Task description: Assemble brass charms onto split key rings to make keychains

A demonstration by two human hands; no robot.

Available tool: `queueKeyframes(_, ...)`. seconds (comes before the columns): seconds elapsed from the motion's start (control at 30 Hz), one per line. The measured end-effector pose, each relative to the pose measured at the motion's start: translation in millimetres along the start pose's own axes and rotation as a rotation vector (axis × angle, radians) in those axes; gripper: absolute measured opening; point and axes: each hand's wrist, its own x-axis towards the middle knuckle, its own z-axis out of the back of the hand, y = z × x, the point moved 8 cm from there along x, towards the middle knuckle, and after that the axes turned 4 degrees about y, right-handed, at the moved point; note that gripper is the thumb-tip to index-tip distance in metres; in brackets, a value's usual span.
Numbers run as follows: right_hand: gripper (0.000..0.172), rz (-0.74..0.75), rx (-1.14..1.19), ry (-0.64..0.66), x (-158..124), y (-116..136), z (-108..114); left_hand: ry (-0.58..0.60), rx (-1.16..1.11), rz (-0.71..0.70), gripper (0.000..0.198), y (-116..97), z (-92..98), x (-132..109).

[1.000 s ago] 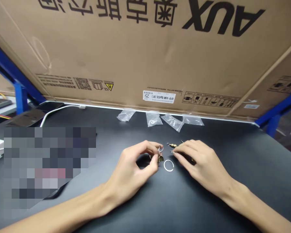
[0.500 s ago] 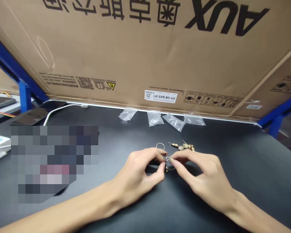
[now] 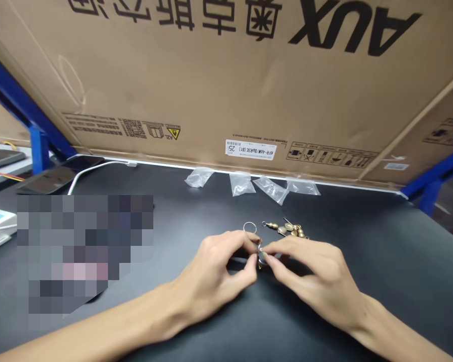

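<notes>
Small metal ring [image 3: 260, 249] pinched where fingertips of left hand [image 3: 211, 276] and right hand [image 3: 313, 271] meet, both hands nearly closed. Second ring [image 3: 249, 227] just beyond left fingers; brass bead charm [image 3: 289, 228] beyond right hand, on black tabletop [image 3: 362, 241].

Matt black tabletop [image 3: 362, 261], glossy brass beads [image 3: 294, 230], bright smooth metal rings [image 3: 249, 228], glossy clear plastic bags [image 3: 241, 184], matt brown cardboard carton [image 3: 173, 75]

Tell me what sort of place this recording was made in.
Probably a workbench in a storeroom or workshop: a black table, a large cardboard carton standing behind it, blue metal posts at the carton's side, and small plastic bags along the table's back edge.
</notes>
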Motion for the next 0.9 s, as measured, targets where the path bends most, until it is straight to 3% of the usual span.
queueKeyframes(0.2,0.015,0.11,-0.104,0.074,-3.0,8.9,-8.1,-0.02,-0.163,0.126,0.011,3.2,5.1,1.3)
queueKeyframes(0.4,0.013,0.014,-0.134,-0.012,-3.9,-1.2,-1.1,-0.001,-0.32,0.197,0.01,8.0,4.2,3.3)
queueKeyframes(0.6,0.026,-0.063,-0.119,-0.068,-5.3,-9.6,2.6,0.005,-0.235,0.146,0.005,0.2,4.7,1.8)
queueKeyframes(0.73,0.025,0.0,-0.234,-0.07,-5.9,-4.9,2.3,-0.043,-0.16,0.178,0.003,4.0,4.4,-0.3)
queueKeyframes(0.9,0.019,0.089,-0.398,-0.065,-3.5,3.6,6.3,-0.061,-0.239,0.286,0.007,13.3,2.7,-3.0)
